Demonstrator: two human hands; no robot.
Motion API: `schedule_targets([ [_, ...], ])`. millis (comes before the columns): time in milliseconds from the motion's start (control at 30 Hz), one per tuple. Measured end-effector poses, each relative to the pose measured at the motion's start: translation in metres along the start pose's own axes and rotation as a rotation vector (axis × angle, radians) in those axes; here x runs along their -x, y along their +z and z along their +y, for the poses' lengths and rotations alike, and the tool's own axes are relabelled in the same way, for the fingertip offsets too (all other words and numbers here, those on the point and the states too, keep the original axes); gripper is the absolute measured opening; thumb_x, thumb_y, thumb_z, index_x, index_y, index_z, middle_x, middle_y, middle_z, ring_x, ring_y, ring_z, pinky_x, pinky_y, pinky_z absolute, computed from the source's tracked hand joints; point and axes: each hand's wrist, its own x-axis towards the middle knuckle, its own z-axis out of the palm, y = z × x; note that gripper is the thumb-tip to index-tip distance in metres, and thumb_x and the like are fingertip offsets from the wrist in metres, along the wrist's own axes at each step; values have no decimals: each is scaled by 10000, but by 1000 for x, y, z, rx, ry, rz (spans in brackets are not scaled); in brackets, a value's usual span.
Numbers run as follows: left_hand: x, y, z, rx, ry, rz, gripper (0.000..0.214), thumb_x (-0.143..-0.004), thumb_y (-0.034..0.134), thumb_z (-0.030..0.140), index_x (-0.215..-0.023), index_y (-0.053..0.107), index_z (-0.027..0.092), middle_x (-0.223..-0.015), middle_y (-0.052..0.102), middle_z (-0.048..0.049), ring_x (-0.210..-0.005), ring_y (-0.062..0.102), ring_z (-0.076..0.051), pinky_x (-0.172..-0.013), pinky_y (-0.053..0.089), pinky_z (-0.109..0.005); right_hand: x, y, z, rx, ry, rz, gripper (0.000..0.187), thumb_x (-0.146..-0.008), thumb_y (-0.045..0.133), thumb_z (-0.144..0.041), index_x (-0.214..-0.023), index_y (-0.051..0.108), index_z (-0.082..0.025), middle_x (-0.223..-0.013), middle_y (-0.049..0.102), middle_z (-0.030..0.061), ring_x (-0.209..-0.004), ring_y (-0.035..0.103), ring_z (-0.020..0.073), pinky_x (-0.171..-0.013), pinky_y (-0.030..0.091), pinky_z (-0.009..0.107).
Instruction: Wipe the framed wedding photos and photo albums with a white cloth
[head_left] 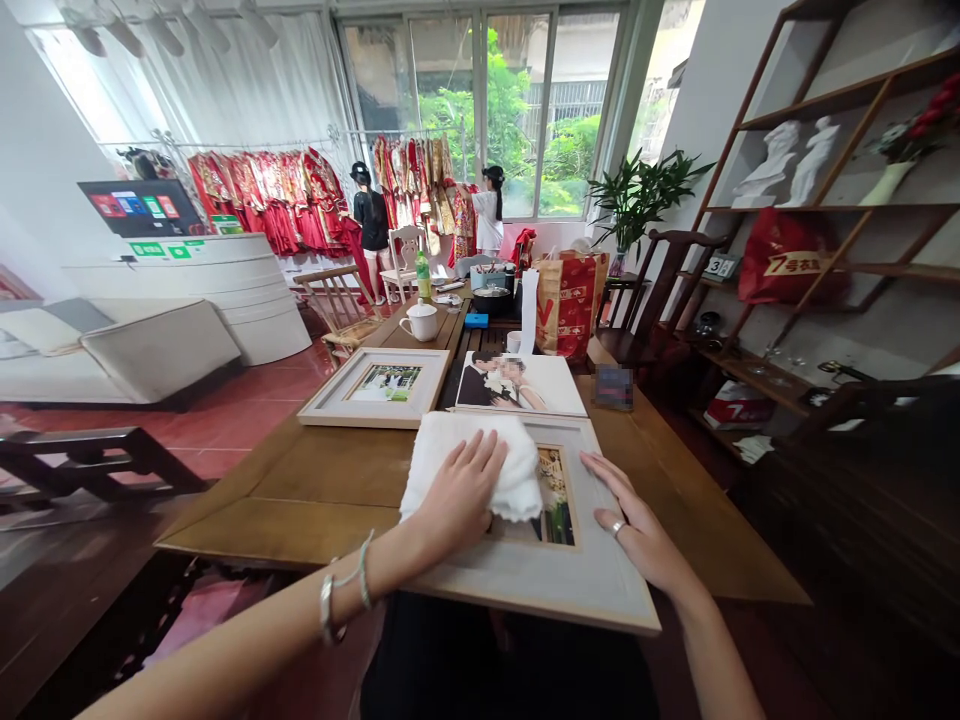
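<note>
A large framed photo (570,570) lies flat on the near end of a wooden table (330,480), its front edge hanging over the table edge. My left hand (461,490) presses flat, fingers stretched out, on a folded white cloth (457,445) that covers the upper left part of the frame. My right hand (637,525), with a ring on one finger, rests open on the frame's right border. Beyond it lie a second framed photo (382,387) on the left and an unframed wedding print (517,383) on the right.
Further along the table stand a white teapot (421,320), a green bottle (423,275), a dark pot (492,298) and a red paper bag (570,300). Two people stand at a rack of red garments (270,195) by the windows. Wooden shelves (817,230) rise right; a sofa (120,350) stands left.
</note>
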Motion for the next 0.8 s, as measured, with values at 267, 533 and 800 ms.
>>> schedule_targets([
  [267,-15,-5,-1,-14,10,-66,737,-588,457,39,-1311,326,-20,-1415,308,-227,-1349,193,-299,-1102,180,-402,0,0,-1,-1,6,-12,584,-790,401,-145,-1349,368,-310,-1468,285,7,-1378,208,188,-1139,135,421],
  [533,77,-19,45,260,119,-337,915,-546,430,96,-1418,155,52,-1488,178,-152,-1365,135,-280,-1090,250,-438,0,-1,1,-15,-31,2,583,-782,419,-149,-1344,381,-304,-1456,309,24,-1373,219,211,-1136,123,446],
  [800,56,-12,44,175,42,-206,952,-481,438,59,-1404,202,61,-1491,188,-134,-1375,95,-259,-1122,162,-405,1,-1,2,-2,-37,-1,575,-782,419,-171,-1343,382,-298,-1456,305,22,-1372,222,213,-1134,147,435],
])
